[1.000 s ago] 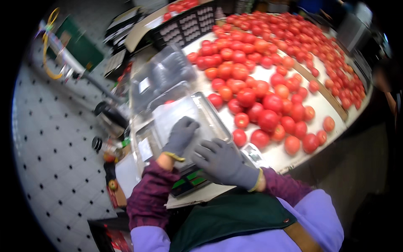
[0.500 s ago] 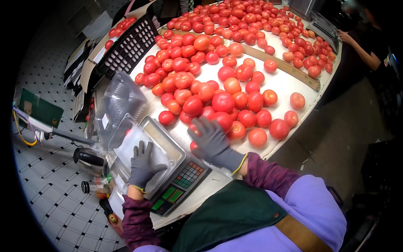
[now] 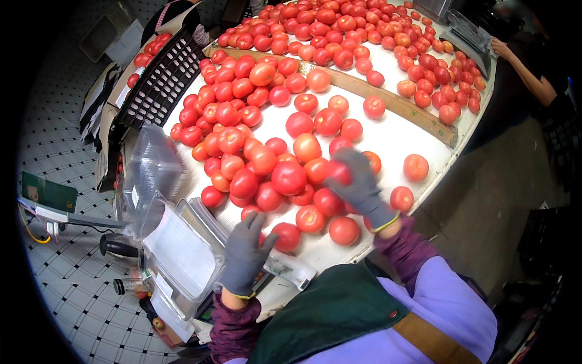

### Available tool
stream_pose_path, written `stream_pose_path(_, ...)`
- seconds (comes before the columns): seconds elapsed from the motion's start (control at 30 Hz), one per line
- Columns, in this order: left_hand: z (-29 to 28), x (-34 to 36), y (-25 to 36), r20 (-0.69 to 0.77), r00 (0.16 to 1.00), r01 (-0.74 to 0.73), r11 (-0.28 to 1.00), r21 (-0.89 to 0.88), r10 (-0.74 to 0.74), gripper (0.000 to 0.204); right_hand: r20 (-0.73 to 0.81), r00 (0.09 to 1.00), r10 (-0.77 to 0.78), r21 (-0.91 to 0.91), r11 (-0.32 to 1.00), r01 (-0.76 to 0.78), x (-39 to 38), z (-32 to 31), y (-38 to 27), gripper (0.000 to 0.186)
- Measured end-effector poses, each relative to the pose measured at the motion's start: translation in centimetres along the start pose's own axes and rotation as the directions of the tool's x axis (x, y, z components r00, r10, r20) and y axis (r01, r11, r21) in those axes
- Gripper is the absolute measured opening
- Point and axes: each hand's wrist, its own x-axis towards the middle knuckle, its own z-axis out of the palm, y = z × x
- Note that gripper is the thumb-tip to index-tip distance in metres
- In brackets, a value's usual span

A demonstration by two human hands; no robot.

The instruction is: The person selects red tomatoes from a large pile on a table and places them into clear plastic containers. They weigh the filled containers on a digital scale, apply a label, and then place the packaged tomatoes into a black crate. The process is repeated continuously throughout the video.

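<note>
My right hand (image 3: 362, 185), in a grey glove with a yellow cuff edge, is closed around a red tomato (image 3: 338, 173) at the right of the near pile, slightly blurred. My left hand (image 3: 244, 258), gloved alike, reaches over the front of the scale with thumb and fingers apart. Its fingertips are beside the nearest tomatoes, and a bit of red shows between thumb and forefinger. Close to that thumb lies a large tomato (image 3: 287, 237). Left of this hand, a clear plastic tray (image 3: 182, 249) lies on the scale, whose keypad is mostly hidden by my arm.
Stacked clear containers (image 3: 154, 159) stand behind the tray. A black crate (image 3: 162, 79) leans at the table's left edge. A wooden strip (image 3: 388, 104) divides the tomatoes from a larger heap beyond. Another person's arm (image 3: 524, 70) reaches in at far right.
My left hand has gone from above the tray to the right, to the near tomatoes. My right hand has moved right and farther out, now with a tomato. The whole view has shifted slightly.
</note>
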Motion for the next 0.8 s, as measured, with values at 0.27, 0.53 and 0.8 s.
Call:
stream_pose_path(0.27,4.9,3.6,2.4,-0.049,0.997,-0.062,0.998,-0.031,0.061,0.057,0.084,0.882,0.464,-0.618,0.719,-0.319,4.8,-6.6,12.5,0.041)
stream_pose_path(0.53,7.0,10.4,2.0,-0.057,0.995,-0.067,0.979,0.19,0.079,0.064,0.359,0.924,0.13,-0.274,0.961,-0.029,16.0,2.1,11.0,0.047)
stream_pose_path(0.8,6.0,11.6,1.8,-0.053,0.998,-0.013,1.0,0.003,0.013,0.053,0.457,0.823,0.337,-0.429,0.894,-0.129,21.7,12.5,11.9,0.055)
